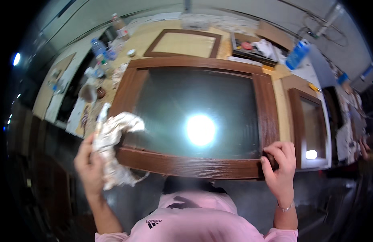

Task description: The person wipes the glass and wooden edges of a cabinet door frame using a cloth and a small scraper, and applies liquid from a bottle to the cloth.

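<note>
A brown wooden frame with a glass pane (166,101) lies flat in front of me, and a bright lamp reflects in the glass. My left hand (89,161) is closed on a crumpled, stained white rag (114,149) at the frame's near left corner. A slim white tip (103,111) sticks up beside the rag; its kind is unclear. Over the near right corner, my right hand (281,161) has its fingers curled and thumb against the wood. Something dark brown shows between thumb and fingers, and I cannot tell whether it is separate from the frame.
Beyond the large frame lies a thinner brown frame (154,45). A smaller glazed frame (298,125) is at the right. Several bottles, among them a clear one (98,48), and a cup (87,93) stand left. At the back right are a tool tray (251,56) and a blue bottle (297,55).
</note>
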Motion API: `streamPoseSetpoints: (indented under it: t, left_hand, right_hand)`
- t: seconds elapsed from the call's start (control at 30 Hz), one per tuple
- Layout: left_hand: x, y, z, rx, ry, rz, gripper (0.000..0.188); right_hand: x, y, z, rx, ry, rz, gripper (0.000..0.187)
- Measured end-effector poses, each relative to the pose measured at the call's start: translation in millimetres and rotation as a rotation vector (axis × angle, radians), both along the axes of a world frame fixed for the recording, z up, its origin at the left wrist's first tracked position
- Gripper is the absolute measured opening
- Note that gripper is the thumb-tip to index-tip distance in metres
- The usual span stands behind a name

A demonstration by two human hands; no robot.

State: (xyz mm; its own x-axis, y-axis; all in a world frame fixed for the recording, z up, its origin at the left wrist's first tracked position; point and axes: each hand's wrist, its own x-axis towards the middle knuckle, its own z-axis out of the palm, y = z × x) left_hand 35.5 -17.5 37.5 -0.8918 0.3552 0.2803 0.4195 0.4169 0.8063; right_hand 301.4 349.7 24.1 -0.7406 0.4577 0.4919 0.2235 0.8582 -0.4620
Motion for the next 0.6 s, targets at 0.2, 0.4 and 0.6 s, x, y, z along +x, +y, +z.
streamPoseSetpoints:
  t: [0.2, 0.4, 0.6]
  left_hand:
    - [63.5, 84.7, -20.9, -0.336, 0.435, -0.133, 0.019]
    - [108.8, 124.2, -22.8, -0.315, 0.477, -0.137, 0.019]
    - [140.8, 170.1, -21.2, 0.025, 0.336, -0.438, 0.018]
  right_hand:
    - [19.5, 7.2, -31.3, 0.025, 0.046, 0.037, 0.02]
    - [23.6, 11.7, -37.4, 0.005, 0.066, 0.074, 0.019]
    - [22.4, 14.4, -37.3, -0.016, 0.044, 0.103, 0.019]
